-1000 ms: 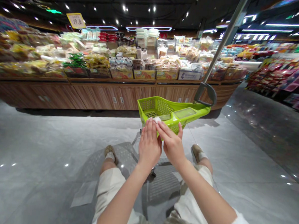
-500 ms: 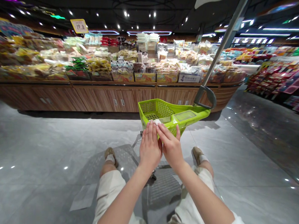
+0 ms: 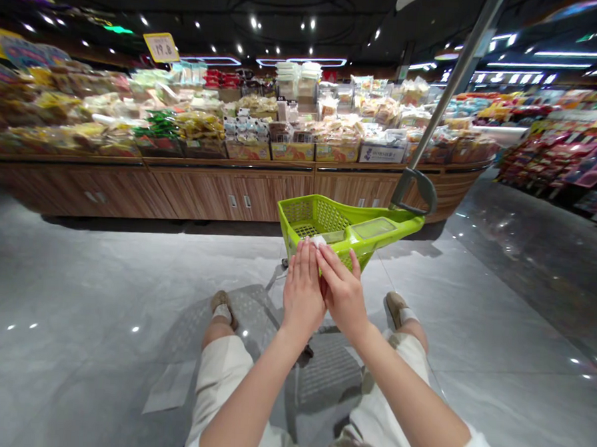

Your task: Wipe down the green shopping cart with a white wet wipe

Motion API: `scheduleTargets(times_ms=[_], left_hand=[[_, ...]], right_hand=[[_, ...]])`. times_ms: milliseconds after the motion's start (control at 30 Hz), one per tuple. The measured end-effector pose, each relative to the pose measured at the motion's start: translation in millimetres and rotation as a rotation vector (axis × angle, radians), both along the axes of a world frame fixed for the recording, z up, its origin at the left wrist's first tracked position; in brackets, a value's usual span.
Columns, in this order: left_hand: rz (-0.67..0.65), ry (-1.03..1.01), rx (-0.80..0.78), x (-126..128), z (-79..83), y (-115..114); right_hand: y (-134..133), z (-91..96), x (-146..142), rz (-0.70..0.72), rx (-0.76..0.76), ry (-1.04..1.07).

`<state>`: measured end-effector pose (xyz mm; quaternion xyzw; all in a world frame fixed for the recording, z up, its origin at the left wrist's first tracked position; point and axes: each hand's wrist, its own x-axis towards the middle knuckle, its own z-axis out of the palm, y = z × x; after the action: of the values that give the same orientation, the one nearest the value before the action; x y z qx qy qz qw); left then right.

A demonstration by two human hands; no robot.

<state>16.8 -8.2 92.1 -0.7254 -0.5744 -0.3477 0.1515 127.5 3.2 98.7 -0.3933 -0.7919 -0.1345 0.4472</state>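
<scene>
My left hand (image 3: 303, 292) and my right hand (image 3: 341, 294) are pressed close together, fingers up, in front of me. A small white tissue or wipe (image 3: 319, 240) shows at the fingertips, pinched between them, and most of it is hidden. Just behind my hands stands a lime-green plastic shopping basket cart (image 3: 311, 217) with a mesh wall. My fingertips overlap its near edge in this view, and I cannot tell whether they touch it.
A grey cart pole (image 3: 450, 98) rises to a curved handle (image 3: 415, 184) at the right of the basket. Ahead, a wooden display counter (image 3: 230, 196) holds packaged snacks. A shelf rack (image 3: 567, 151) stands at the right. My knees and feet lie below, over a grey polished floor.
My hands have drawn closer together around the white tissue, so less of it shows. The whole view has drifted slightly.
</scene>
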Motion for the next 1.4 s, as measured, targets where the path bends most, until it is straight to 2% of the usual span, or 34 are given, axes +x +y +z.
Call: scheduleTargets(times_ms=[100,233,333,433,533,600,667,733,767,833,933,1000,1067,1200,1267,1300,1400], left_hand=[[0.003,0.011,-0.005,-3.5,1.4,-1.0],[-0.006,-0.006,-0.004,-2.1,3.5,-1.8],[-0.010,-0.022,0.000,1.3,2.2,-0.7],[-0.011,-0.021,0.009,1.0,-0.1,0.5],[-0.010,-0.022,0.006,-3.8,-0.4,0.6],[-0.009,-0.023,0.003,-7.0,0.3,-0.1],[-0.016,-0.019,0.001,-8.3,0.7,-0.7],[-0.018,-0.023,-0.003,-7.3,0.4,-0.9],[-0.017,-0.030,-0.002,-6.2,0.0,-0.8],[-0.012,-0.044,0.005,-3.8,-0.9,-0.5],[-0.011,-0.049,0.011,-2.7,-1.3,-0.4],[-0.009,-0.038,0.007,-4.4,-0.8,-0.7],[-0.008,-0.027,0.002,-6.9,0.0,-1.3],[-0.010,-0.016,-0.007,-7.2,1.3,-2.6],[-0.006,-0.013,-0.010,-4.1,1.7,-3.0],[0.000,-0.011,-0.011,-2.3,2.0,-3.1],[0.015,0.002,-0.019,0.6,2.6,-2.8]], right_hand=[[6.4,1.3,21.4,-0.008,0.007,-0.033],[20.9,5.6,55.0,-0.179,-0.038,0.034],[15.7,6.2,37.9,-0.228,-0.066,0.096],[1.9,4.3,6.4,-0.077,-0.053,0.032],[-1.3,3.8,6.2,0.033,-0.037,-0.051],[5.8,4.7,26.4,-0.038,-0.061,-0.040],[15.6,6.0,48.2,-0.194,-0.087,0.038],[21.5,6.9,57.1,-0.314,-0.102,0.109],[21.6,7.0,54.4,-0.325,-0.105,0.114],[16.1,6.4,37.6,-0.242,-0.106,0.063],[3.5,4.9,8.9,-0.032,-0.078,-0.051],[0.8,4.9,7.1,0.042,-0.052,-0.116],[5.0,6.5,22.6,0.017,-0.038,-0.145],[18.3,10.6,58.8,-0.208,-0.047,-0.049],[16.9,10.5,54.4,-0.266,-0.062,-0.012],[13.5,9.6,46.0,-0.249,-0.066,-0.020],[0.3,5.1,16.6,-0.078,-0.040,-0.106]])
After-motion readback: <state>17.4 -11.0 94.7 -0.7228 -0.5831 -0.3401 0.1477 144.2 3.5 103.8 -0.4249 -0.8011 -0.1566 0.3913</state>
